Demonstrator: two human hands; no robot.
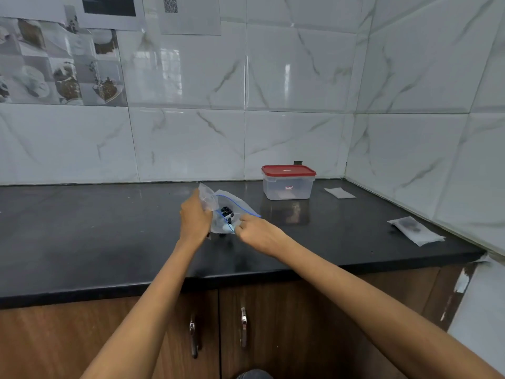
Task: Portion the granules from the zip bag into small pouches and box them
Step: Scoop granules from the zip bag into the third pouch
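Note:
A clear zip bag with a blue zip line stands in the middle of the black counter, dark granules showing inside it. My left hand grips a small clear pouch together with the bag's left edge. My right hand pinches the bag's near rim by the blue zip. A clear plastic box with a red lid on it stands behind, near the wall. A filled small pouch with dark contents lies at the right. An empty flat pouch lies right of the box.
Tiled walls close the counter at the back and on the right, forming a corner. Wooden cabinet doors with metal handles hang below the counter's front edge. Printed sheets are stuck high on the back wall.

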